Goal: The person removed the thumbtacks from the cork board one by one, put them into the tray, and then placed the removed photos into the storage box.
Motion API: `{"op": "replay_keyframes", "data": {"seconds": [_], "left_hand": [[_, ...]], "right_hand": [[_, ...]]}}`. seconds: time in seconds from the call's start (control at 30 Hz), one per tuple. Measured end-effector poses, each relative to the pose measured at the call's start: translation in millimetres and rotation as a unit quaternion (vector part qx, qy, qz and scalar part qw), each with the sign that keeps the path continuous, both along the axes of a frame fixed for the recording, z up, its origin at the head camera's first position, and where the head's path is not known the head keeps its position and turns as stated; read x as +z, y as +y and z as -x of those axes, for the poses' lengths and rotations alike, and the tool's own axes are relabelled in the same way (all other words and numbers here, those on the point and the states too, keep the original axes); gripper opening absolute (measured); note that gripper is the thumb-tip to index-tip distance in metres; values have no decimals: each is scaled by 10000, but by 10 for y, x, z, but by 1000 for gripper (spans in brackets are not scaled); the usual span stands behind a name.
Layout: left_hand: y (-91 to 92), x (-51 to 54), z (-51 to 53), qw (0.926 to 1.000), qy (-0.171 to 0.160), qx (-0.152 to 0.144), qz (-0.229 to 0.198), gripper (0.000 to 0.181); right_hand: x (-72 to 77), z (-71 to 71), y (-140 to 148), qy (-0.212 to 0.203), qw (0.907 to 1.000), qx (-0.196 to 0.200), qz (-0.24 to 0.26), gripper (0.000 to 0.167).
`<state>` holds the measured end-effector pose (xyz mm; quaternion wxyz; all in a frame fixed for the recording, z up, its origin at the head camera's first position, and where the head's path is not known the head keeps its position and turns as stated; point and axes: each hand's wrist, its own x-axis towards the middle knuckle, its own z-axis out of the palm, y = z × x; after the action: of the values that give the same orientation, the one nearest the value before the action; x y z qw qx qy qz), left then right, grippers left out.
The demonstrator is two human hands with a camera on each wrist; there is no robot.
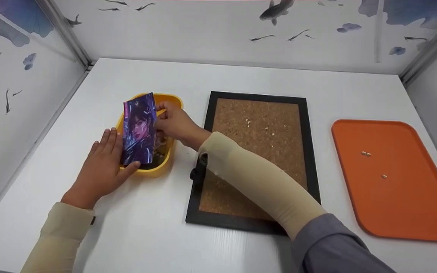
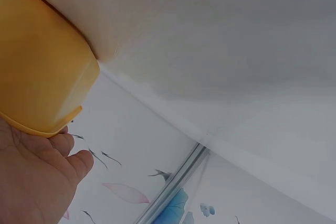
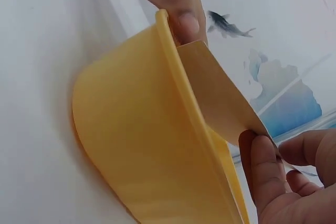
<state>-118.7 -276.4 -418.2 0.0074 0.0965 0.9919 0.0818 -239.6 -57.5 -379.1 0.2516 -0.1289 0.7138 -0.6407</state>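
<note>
A purple and blue picture card [image 1: 139, 131] with a printed figure leans in the mouth of a yellow plastic bin [image 1: 163, 170], rising above its rim. My right hand [image 1: 178, 123] pinches the card's right edge between thumb and fingers; the right wrist view shows its plain brownish back [image 3: 210, 85]. My left hand [image 1: 102, 167] rests along the bin's left rim with straight fingers, its thumb near the card's lower edge. In the left wrist view that hand [image 2: 37, 177] touches the rim from outside. The card hides most of the bin's contents; some dark, mixed bits show beside it.
A cork board [image 1: 256, 151] in a black frame lies under my right forearm, with several small pale bits on it. Farther right is an orange tray [image 1: 404, 204] holding a few tiny pale pieces. Patterned white panels [image 1: 203, 34] enclose the white table [image 1: 157, 220].
</note>
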Motion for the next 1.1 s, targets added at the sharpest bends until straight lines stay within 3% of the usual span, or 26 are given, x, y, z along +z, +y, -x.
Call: {"op": "replay_keyframes", "data": {"seconds": [0.33,0.67,1.1], "left_hand": [[3,24,-4,10000,48,-35,-68,100],[-9,-9,0,9999,94,-8,-92,100],[-20,-2,-2,10000,30,-68,-4,99]], "right_hand": [[-112,0,-46,67,9999,-121,-4,31],[-142,-10,-13,244,9997,46,-56,30],[-195,-83,0,1034,9927,204,-589,16]]}}
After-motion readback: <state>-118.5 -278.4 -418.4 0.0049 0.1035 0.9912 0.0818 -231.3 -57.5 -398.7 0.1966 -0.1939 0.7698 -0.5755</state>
